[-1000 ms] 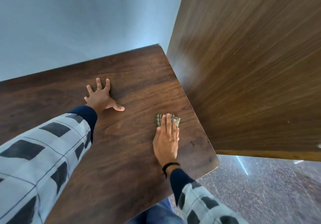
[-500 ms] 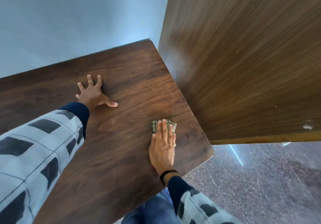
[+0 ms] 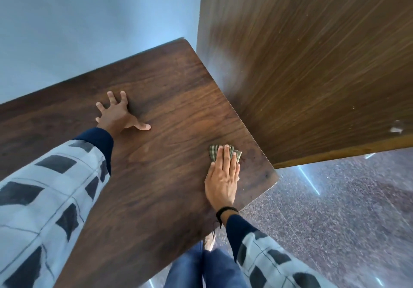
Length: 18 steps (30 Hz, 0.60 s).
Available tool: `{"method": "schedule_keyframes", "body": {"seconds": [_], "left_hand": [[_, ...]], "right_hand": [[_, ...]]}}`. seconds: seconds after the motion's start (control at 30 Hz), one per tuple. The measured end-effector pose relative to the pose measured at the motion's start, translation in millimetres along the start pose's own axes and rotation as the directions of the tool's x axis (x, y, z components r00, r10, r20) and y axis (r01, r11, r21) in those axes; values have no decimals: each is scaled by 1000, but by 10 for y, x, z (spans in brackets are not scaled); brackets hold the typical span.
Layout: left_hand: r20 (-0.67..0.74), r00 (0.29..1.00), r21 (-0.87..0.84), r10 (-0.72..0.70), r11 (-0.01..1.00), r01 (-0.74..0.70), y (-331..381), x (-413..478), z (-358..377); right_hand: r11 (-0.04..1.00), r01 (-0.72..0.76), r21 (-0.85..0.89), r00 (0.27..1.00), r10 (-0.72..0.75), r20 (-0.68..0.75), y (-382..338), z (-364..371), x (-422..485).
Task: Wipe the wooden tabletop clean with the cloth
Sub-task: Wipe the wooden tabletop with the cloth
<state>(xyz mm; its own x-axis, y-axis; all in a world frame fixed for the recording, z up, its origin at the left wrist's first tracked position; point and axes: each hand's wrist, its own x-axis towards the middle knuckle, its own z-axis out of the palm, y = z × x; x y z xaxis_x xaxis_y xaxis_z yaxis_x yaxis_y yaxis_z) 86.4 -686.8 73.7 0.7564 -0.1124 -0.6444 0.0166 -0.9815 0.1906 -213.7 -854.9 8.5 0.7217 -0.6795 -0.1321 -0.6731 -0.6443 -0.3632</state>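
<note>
dark wood fills most of the view: the tabletop [image 3: 156, 187] runs into a corner between a pale blue wall [image 3: 89, 31] and a tall wooden panel [image 3: 312, 64]. the right hand [image 3: 222, 180] lies flat on a small checked cloth [image 3: 214, 151], fingers straight and together, pressing it down rather than clutching it. only the far end of the cloth shows past the fingertips. cloth and hand sit near the tabletop's right edge, toward its near right corner. between the cloth and that edge the wood looks darker and blotchy, which may be dirt, though i cannot tell for sure. the left hand [image 3: 116, 113] rests well apart, out toward the middle of the tabletop, fingers spread and holding nothing, seemingly as a brace. past the right edge lies speckled floor [image 3: 335, 220].

the wiping looks part done at most. to do this pass well, spread the palm's weight evenly over the cloth so it does not bunch or slip out. work in overlapping strokes along the grain, and carry each stroke right out to the right edge and into the near corner.
</note>
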Motion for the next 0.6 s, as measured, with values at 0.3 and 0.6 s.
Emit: {"method": "schedule_keyframes", "body": {"seconds": [0.3, 0.6], "left_hand": [[167, 950, 118, 266, 951, -287, 758, -757, 641], [151, 951, 190, 269, 936, -295, 763, -952, 1011]], "right_hand": [[1000, 11, 29, 1000, -12, 20, 4, -73, -6], [979, 201, 19, 976, -202, 83, 381, -200, 187]]}}
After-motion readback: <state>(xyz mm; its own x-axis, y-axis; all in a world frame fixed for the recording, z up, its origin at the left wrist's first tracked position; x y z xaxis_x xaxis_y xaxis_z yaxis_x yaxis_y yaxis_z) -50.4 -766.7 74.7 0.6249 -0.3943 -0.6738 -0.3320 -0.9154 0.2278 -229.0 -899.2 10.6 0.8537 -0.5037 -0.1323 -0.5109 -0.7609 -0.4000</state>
